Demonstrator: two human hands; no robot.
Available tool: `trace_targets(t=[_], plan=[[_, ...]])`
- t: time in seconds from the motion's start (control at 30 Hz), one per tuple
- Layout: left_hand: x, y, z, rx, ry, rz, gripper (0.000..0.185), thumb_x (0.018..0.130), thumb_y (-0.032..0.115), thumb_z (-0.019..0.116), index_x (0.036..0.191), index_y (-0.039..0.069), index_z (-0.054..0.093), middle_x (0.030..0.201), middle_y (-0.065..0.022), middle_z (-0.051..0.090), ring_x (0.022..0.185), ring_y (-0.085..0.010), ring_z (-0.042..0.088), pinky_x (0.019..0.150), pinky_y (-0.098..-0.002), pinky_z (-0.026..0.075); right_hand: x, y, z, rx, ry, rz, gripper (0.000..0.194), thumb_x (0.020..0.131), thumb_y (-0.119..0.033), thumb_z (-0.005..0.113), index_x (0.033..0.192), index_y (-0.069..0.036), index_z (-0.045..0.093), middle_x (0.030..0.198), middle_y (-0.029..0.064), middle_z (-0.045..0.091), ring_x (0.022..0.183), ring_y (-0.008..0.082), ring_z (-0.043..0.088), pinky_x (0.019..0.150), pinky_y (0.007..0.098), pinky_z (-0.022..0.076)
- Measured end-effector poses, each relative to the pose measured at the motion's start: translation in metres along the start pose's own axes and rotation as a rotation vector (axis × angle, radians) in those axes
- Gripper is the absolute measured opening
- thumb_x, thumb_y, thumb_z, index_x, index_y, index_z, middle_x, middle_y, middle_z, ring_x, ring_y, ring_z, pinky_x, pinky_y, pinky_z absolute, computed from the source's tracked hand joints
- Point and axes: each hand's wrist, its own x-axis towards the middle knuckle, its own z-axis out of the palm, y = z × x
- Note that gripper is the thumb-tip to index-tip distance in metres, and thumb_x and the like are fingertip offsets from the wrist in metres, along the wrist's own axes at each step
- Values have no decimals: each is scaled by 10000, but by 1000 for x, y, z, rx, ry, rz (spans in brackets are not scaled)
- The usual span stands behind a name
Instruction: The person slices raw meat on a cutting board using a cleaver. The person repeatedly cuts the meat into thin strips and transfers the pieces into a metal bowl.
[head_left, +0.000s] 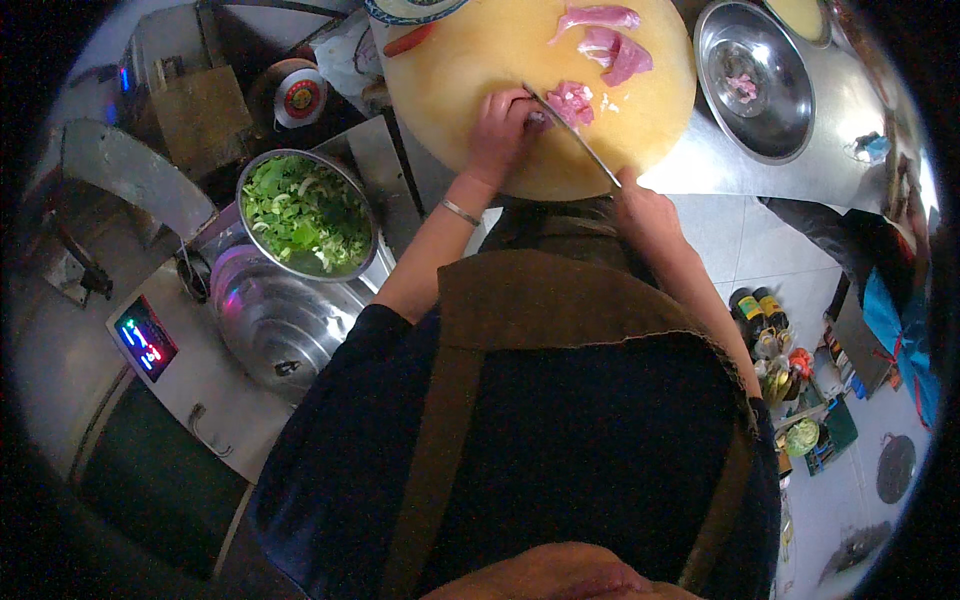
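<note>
On a round yellow cutting board (450, 97), my right hand (641, 206) grips the handle of a knife (574, 135), whose blade slants up and left over the board. My left hand (504, 124), fingers curled, presses on a piece of raw meat at the left side of the blade; the piece is mostly hidden under the fingers. Cut pink meat (574, 103) lies just right of the blade, with small white bits beside it. Farther back are a larger meat piece (616, 56) and a long strip of meat (598, 16).
A steel bowl (703, 90) with a little meat stands right of the board. At left, a metal bowl (241, 202) holds chopped greens above a large steel basin (262, 322). A red item (409, 40) and a patterned dish (416, 16) are at the board's back left.
</note>
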Motion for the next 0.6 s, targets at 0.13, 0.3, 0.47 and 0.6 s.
trace_targets(t=[0.13, 0.3, 0.47, 0.6], plan=[[2, 4, -5, 0, 4, 13, 194, 762, 244, 660, 894, 127, 579, 959, -60, 559, 888, -289, 538, 762, -378, 459, -18, 31, 6, 11, 142, -33, 185, 853, -113, 461, 1014, -67, 381, 659, 210, 605, 603, 396, 603, 538, 506, 468], [0, 4, -5, -4, 4, 12, 199, 790, 288, 647, 891, 124, 600, 984, -64, 565, 884, -289, 543, 772, -384, 458, -22, 37, -5, 46, 236, -75, 201, 891, -164, 490, 1034, -70, 386, 604, 204, 582, 562, 394, 586, 505, 497, 462], [2, 7, -16, -84, 103, -7, 198, 791, 254, 659, 917, 110, 607, 998, -61, 577, 901, -271, 553, 789, -370, 458, -21, 21, -5, 154, 229, -105, 188, 901, -174, 480, 1030, -66, 395, 609, 222, 578, 586, 417, 581, 519, 510, 456], [-4, 0, -14, -104, 58, -20, 177, 787, 202, 662, 918, 97, 605, 995, -64, 587, 911, -264, 558, 800, -367, 456, -16, 6, -4, 164, 170, -104, 183, 905, -195, 466, 1006, -65, 385, 590, 213, 578, 578, 419, 586, 525, 515, 465]])
